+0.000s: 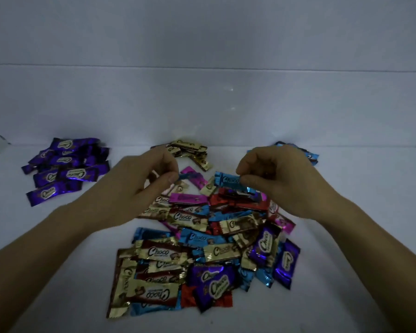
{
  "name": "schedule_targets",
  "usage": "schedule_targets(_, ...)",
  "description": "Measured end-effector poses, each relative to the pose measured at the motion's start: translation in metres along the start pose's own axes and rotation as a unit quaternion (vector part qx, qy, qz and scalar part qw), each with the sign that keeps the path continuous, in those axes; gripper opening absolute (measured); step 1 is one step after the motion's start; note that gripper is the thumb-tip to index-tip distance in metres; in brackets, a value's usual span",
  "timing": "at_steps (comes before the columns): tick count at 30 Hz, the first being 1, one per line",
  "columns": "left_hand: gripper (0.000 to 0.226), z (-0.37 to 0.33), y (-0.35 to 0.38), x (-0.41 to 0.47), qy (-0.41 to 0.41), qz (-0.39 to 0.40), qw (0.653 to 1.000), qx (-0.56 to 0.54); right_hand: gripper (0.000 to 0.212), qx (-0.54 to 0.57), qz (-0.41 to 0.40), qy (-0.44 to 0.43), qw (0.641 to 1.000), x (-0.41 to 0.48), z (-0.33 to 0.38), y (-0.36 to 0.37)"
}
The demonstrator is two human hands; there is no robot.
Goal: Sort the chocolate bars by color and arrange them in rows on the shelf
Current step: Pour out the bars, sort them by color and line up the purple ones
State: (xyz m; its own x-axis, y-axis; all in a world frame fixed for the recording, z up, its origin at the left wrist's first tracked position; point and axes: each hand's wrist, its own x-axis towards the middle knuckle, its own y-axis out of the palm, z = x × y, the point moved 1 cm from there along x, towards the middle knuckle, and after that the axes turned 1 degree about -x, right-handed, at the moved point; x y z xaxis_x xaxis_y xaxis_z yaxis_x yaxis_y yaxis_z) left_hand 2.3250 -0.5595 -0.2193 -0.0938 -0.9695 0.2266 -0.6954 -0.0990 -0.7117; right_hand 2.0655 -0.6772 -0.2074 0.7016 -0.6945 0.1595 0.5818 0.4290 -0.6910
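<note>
Blue bar [227,180] pinched in right hand [281,179]; left hand [139,181] fingers [165,180] pinch blurred wrapper [186,176].

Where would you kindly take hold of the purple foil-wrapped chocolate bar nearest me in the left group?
Likely the crimped left end of the purple foil-wrapped chocolate bar, pinched from above-left: it lies flat on the white shelf, that end lying free.

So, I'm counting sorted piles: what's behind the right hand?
A few blue bars, stacked. Only their top and right edges show; the right hand covers the rest, so no count is possible.
</note>
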Motion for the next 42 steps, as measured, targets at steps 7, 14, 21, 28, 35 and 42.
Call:
schedule_targets(7, 0.016, -0.018, 0.072, 0.115, 0.046, -0.028, 0.993, 0.102, 0.018, -0.069, -0.064, 0.098, 0.991, 0.005, -0.086, -0.065)
schedule_targets(14, 0.022, -0.023, 0.135, 0.182, 0.046, -0.007, 0.979, 0.198, 0.017, -0.111, -0.115, 0.105, 0.981, 0.025, -0.134, -0.094)
schedule_targets(21, 0.022, -0.024, 0.138, 0.179, 0.032, -0.005, 0.977, 0.21, 0.013, -0.186, -0.087, 0.082, 0.975, 0.03, -0.154, -0.093)
schedule_targets(28, 0.031, -0.023, 0.089, 0.131, 0.024, -0.001, 0.972, 0.233, 0.022, -0.277, -0.072, 0.002, 0.958, 0.026, -0.113, -0.085)
schedule_targets(35, 0.033, -0.006, 0.023, 0.046, 0.008, 0.009, 0.97, 0.244, 0.033, -0.232, 0.058, -0.113, 0.964, 0.03, -0.034, -0.024)
schedule_targets(42, 0.031, 0.021, -0.015, -0.02, 0.001, 0.07, 0.979, 0.189, 0.031, -0.22, 0.144, -0.164, 0.951, 0.031, 0.031, 0.035)
